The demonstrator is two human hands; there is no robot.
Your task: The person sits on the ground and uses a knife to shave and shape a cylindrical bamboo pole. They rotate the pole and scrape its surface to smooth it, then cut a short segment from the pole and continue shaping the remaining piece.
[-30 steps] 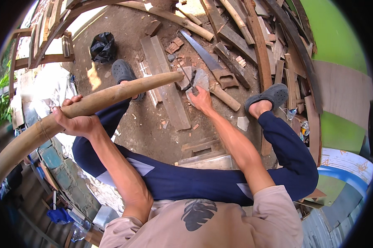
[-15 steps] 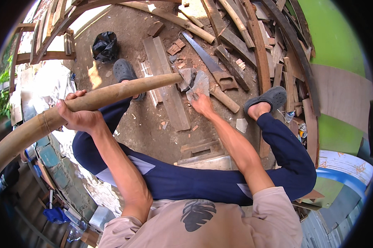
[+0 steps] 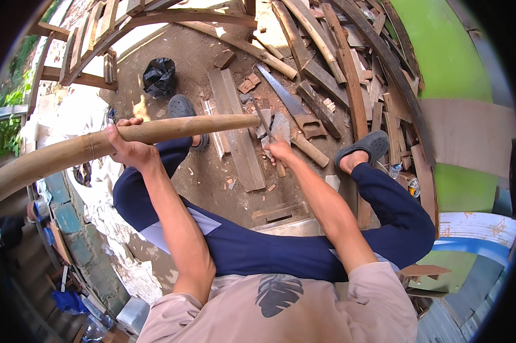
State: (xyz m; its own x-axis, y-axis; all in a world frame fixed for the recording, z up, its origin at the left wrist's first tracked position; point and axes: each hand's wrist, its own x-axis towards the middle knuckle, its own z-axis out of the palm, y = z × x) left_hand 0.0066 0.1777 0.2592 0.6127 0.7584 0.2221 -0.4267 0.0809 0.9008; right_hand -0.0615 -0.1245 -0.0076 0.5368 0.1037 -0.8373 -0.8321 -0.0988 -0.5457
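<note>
Nearest to us, our dark blue trouser legs point(image 3: 258, 251) frame the work area, knees apart. Our left hand point(image 3: 129, 150) is clamped around the long pale bamboo pole point(image 3: 155, 132), which runs from the far left edge across to the centre, its cut end at the tool. Our right hand point(image 3: 281, 151) is closed on the wooden handle point(image 3: 280, 167) of a short chopping blade point(image 3: 265, 123), whose edge meets the pole end.

Hazards, as we judge them:
- The blade may glance off the rounded pole toward our left sandalled foot point(image 3: 183, 108), which lies just beside the pole.
- The pole, held by one hand only, may roll or kick under a blow.
- Loose wood chips point(image 3: 230, 183) on the bare earth may shift underfoot.

Farther off, a grey handsaw point(image 3: 286, 102) lies near the flat grey plank point(image 3: 235, 126); a heap of scrap timber point(image 3: 349, 63) lies beyond.
</note>
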